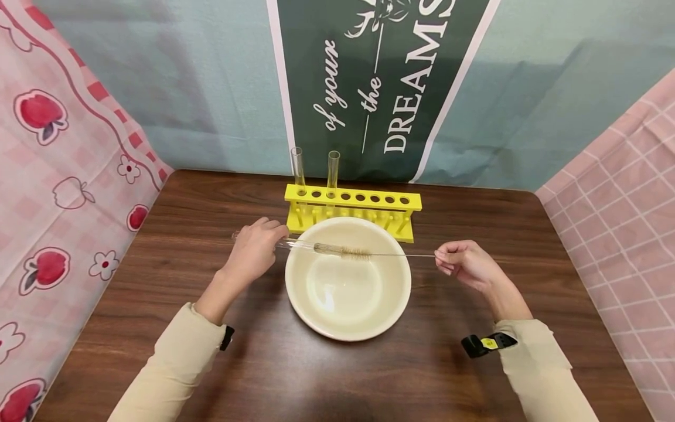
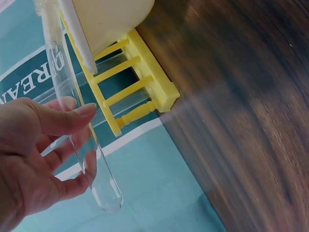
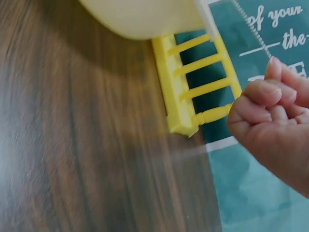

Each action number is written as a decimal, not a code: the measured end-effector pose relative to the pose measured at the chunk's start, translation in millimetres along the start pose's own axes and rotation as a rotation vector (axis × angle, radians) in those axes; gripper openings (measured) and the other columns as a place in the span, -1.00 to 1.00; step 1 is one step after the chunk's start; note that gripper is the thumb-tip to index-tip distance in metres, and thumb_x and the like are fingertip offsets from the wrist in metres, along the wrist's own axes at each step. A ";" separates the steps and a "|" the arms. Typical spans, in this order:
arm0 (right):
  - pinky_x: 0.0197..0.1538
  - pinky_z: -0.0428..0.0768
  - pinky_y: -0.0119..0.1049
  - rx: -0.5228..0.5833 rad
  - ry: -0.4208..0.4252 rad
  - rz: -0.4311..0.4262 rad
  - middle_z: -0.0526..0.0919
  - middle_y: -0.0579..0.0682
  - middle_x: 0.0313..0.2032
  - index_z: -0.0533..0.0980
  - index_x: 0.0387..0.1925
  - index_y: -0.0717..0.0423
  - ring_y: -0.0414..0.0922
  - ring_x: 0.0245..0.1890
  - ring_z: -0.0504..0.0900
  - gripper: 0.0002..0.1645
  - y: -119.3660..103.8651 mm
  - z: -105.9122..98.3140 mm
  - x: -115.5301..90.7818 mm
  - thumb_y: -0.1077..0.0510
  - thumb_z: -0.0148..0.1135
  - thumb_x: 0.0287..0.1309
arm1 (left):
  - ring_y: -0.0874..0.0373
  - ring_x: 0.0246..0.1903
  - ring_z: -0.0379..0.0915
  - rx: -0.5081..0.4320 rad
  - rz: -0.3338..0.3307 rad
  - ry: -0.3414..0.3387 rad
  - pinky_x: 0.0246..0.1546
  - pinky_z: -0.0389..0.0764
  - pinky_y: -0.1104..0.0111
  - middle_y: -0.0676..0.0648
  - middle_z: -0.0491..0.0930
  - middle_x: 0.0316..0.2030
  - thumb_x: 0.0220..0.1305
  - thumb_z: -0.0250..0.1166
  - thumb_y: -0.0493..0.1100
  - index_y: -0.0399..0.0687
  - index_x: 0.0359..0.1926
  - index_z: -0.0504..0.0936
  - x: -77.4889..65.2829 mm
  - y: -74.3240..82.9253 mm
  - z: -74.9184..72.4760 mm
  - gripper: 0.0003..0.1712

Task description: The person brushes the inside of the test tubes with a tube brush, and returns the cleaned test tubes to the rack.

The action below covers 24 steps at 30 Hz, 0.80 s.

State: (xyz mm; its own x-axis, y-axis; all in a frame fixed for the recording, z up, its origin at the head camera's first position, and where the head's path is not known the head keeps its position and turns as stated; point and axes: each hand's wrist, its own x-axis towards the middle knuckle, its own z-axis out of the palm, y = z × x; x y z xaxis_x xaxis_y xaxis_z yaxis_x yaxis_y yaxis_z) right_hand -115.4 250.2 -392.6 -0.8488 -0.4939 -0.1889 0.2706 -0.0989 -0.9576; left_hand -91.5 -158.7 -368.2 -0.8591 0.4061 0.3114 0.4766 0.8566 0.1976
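My left hand (image 1: 254,247) grips a clear glass test tube (image 1: 294,243), its fingers and thumb curled round the glass. In the left wrist view the rounded end of the tube sticks out past the fingers. A test tube brush (image 1: 355,254) lies in line with the tube, part of its bristles inside the tube's mouth and the rest outside. My right hand (image 1: 468,264) pinches the thin twisted wire handle (image 3: 256,31) of the brush near its end. Tube mouth and bristles hang over a cream-coloured bowl (image 1: 348,335) between the hands.
Behind the bowl stands a yellow test tube rack (image 1: 379,202) with two upright glass tubes (image 1: 333,170) towards its left end. All of it is on a dark wooden table (image 1: 369,381). Patterned cloths and a green banner (image 1: 369,70) hang round the table.
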 end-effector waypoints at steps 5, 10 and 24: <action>-0.51 0.34 -0.44 0.038 0.020 0.062 0.52 -0.02 -0.60 0.57 -0.57 0.23 -0.19 -0.64 0.36 -0.56 -6.5 5.6 0.9 0.52 -0.20 0.18 | 0.01 -0.38 0.40 0.001 -0.030 -0.010 -0.59 0.40 0.16 -0.08 0.55 -0.43 -0.24 0.11 -0.66 -0.17 -0.34 0.63 1.8 4.4 -1.4 -0.54; -0.53 0.26 -0.42 0.070 -0.036 0.064 0.48 -0.02 -0.62 0.55 -0.58 0.22 -0.19 -0.65 0.31 -0.53 -9.6 16.7 1.2 0.54 -0.25 0.17 | 0.03 -0.38 0.40 -0.044 -0.015 0.009 -0.60 0.41 0.18 -0.07 0.56 -0.42 -0.21 0.20 -0.63 -0.15 -0.37 0.62 6.9 12.1 -1.0 -0.61; -0.51 0.33 -0.41 -0.043 -0.062 0.092 0.44 -0.01 -0.63 0.51 -0.61 0.21 -0.18 -0.65 0.32 -0.66 -10.2 64.7 22.7 0.46 -0.09 0.17 | 0.03 -0.31 0.41 -0.042 0.065 -0.156 -0.53 0.43 0.19 -0.03 0.53 -0.38 -0.15 0.06 -0.63 -0.08 -0.28 0.61 31.7 52.3 -5.2 -0.51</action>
State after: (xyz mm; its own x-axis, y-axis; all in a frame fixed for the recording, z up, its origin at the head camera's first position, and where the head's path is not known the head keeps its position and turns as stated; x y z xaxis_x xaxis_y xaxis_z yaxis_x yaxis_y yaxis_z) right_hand -108.0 184.1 -373.0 -0.7913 -0.5518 -0.2634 0.3249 -0.0144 -0.9456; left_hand -92.8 -102.7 -343.2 -0.8432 0.5074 0.1775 0.5366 0.8143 0.2213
